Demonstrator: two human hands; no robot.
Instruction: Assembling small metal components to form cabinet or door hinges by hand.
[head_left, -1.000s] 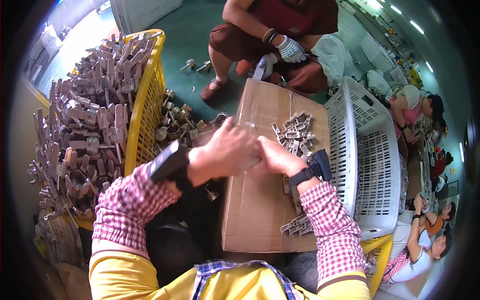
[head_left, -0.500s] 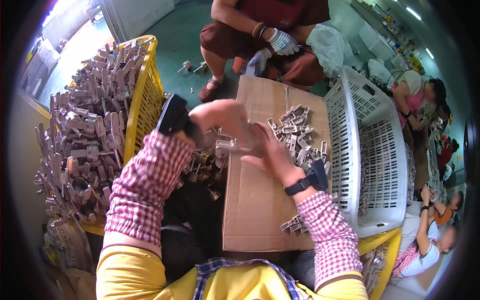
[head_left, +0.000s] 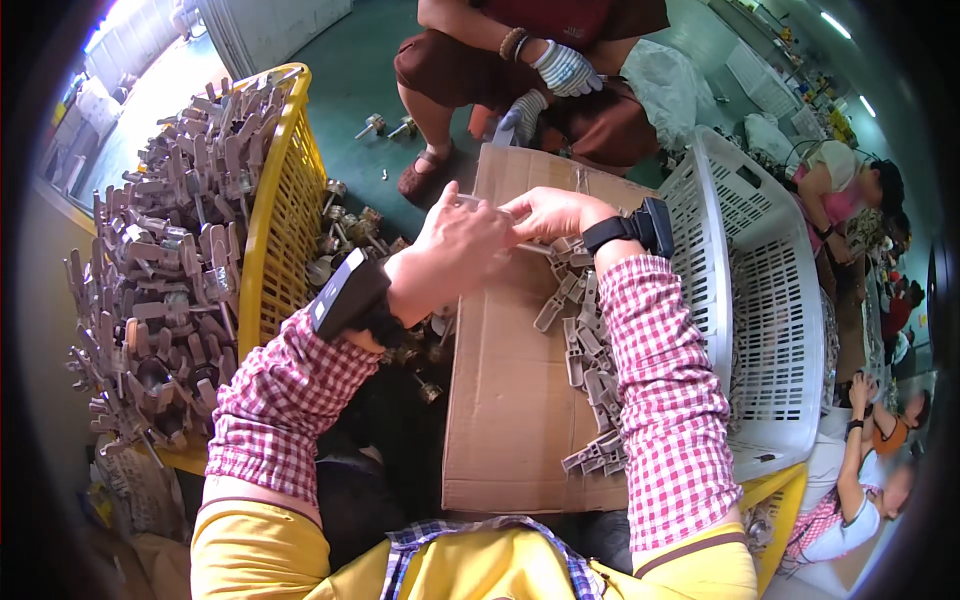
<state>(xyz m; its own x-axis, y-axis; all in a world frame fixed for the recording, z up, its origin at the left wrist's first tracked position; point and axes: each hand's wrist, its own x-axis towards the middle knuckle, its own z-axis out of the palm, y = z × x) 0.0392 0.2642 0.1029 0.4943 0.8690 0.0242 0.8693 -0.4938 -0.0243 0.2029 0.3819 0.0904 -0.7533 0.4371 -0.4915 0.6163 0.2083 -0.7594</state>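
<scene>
My left hand (head_left: pixel 455 245) is closed above the far left edge of a flat cardboard box (head_left: pixel 510 400). A sliver of a small pale grey piece (head_left: pixel 468 199) shows among its fingers; most of it is covered. My right hand (head_left: pixel 562 214) meets the left one, with thumb and fingertips pinched together. What lies in that pinch is hidden. Small grey lever-like parts (head_left: pixel 590 360) are scattered in a strip along the right side of the cardboard, partly under my right forearm.
A yellow crate (head_left: pixel 278 200) heaped with grey-handled metal pieces (head_left: pixel 190 260) stands left. Brass-coloured fittings (head_left: pixel 425 388) lie beside the cardboard. White baskets (head_left: pixel 770 330) line the right. A person with gloved hands (head_left: pixel 567 70) crouches opposite; other people sit far right.
Both hands have moved away from me and now meet near the cardboard's far end. My right forearm has swung forward over the grey parts; the left hand has turned with its thumb upward.
</scene>
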